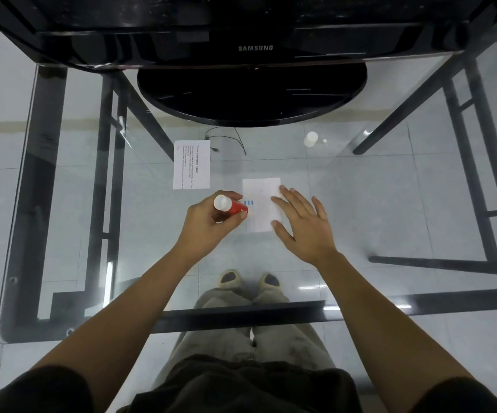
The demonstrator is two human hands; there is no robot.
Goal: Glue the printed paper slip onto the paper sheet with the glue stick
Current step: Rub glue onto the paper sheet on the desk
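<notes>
A red glue stick [231, 205] with a white end is gripped in my left hand [211, 222], its tip pointing right at the left edge of a small white paper [260, 201] with blue marks. That paper lies flat on the glass table. My right hand [301, 223] rests open and flat on the paper's right side, fingers spread. A second white paper [191, 164] with printed text lies further back to the left, apart from both hands. A white cap [310, 139] stands at the back right.
The table is clear glass [390, 204] on a black metal frame [47, 174]. A black monitor on a round stand [251, 96] fills the back. My legs and shoes show through the glass.
</notes>
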